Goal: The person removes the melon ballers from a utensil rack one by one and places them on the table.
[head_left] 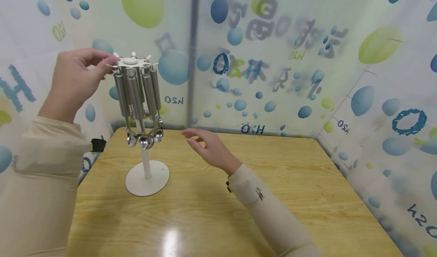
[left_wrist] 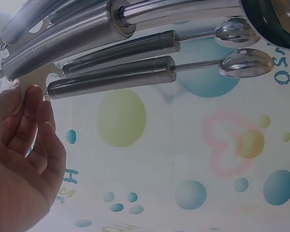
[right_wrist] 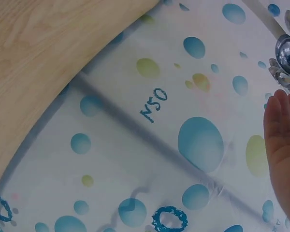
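A white utensil rack [head_left: 136,183] stands upright on the table's left side, with a round base, a thin pole and a hooked top disc [head_left: 131,61]. Several steel ladles and spoons [head_left: 145,141] with thick tube handles hang from it, bowls down. My left hand [head_left: 76,79] pinches the disc's left edge between thumb and fingers; the left wrist view shows these fingertips [left_wrist: 35,92] beside the upper ends of the handles [left_wrist: 111,77]. To the right of the rack, my right hand [head_left: 215,152] hovers apart from it, fingers loosely bent and holding nothing.
The wooden table [head_left: 273,181] spreads to the right and front of the rack. Behind it and on both sides hang printed curtains [head_left: 290,79] with blue and green dots, close to the table's edges.
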Available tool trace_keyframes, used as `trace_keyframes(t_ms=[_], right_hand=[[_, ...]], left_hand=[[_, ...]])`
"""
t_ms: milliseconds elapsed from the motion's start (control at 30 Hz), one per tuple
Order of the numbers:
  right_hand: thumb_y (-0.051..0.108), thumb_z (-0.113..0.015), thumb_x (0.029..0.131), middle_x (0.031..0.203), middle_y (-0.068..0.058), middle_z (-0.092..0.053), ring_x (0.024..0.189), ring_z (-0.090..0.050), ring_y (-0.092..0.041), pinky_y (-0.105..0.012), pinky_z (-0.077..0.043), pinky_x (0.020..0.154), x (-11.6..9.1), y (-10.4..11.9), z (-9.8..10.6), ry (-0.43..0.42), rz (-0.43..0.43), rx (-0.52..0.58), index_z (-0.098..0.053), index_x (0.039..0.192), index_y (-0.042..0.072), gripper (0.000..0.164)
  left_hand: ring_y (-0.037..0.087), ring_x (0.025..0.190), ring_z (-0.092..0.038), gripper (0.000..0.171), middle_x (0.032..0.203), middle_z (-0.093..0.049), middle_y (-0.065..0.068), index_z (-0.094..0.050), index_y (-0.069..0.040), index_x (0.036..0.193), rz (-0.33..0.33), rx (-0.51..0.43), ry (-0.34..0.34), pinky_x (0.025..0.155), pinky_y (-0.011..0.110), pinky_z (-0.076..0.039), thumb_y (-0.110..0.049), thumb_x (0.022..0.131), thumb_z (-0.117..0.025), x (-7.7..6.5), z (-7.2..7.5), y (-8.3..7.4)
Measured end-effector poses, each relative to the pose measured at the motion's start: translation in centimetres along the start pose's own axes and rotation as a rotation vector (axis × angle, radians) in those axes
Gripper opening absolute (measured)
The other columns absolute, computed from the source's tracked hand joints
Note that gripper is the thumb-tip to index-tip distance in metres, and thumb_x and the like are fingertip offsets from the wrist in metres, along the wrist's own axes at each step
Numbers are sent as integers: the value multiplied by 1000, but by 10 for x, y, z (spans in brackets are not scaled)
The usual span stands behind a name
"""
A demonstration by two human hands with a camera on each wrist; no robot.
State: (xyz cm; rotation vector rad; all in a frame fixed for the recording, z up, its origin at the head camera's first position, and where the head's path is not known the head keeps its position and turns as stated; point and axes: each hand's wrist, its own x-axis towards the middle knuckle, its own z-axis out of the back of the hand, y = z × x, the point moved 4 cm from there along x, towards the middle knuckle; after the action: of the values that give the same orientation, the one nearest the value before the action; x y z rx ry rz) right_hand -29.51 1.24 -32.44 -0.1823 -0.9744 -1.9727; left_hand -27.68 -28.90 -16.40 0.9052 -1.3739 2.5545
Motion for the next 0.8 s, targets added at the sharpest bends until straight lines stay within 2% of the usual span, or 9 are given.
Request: trace_keyframes(t_ms=[167,400,633,800], right_hand=[[22,-50,109,135,-8,-64,120,-62,-12,-28,-52,95,16,13,-4,-13,-25,110,-57,140,6,35],[19,-50,109,131,-8,-66,116,-64,-14,-25,-51,96,36,27,-9,-84,-59,254,-57,138,6,33],[14,-51,108,124,-12,-68,111,-66,-17,-24,-52,93,48,40,-12,-146,-48,298,-60,133,1,30],[13,-53,107,121,-11,-68,108,-66,-15,-23,-52,92,56,48,-12,-203,-88,323,-61,131,2,28]], left_hand=[[0,79,-62,32,84,-66,-19,-76,-11,116,3,-1,2,68,15,-45,-36,97,-69,1,1,0],[2,80,-61,28,82,-67,-17,-77,-12,112,0,-29,0,70,15,-45,-34,96,-71,5,1,1],[1,77,-61,18,79,-67,-20,-78,-17,106,-10,-48,5,65,13,-44,-31,96,-72,7,1,2],[1,78,-60,18,79,-66,-21,-78,-18,106,0,-36,5,65,14,-44,-31,96,-71,6,0,3]])
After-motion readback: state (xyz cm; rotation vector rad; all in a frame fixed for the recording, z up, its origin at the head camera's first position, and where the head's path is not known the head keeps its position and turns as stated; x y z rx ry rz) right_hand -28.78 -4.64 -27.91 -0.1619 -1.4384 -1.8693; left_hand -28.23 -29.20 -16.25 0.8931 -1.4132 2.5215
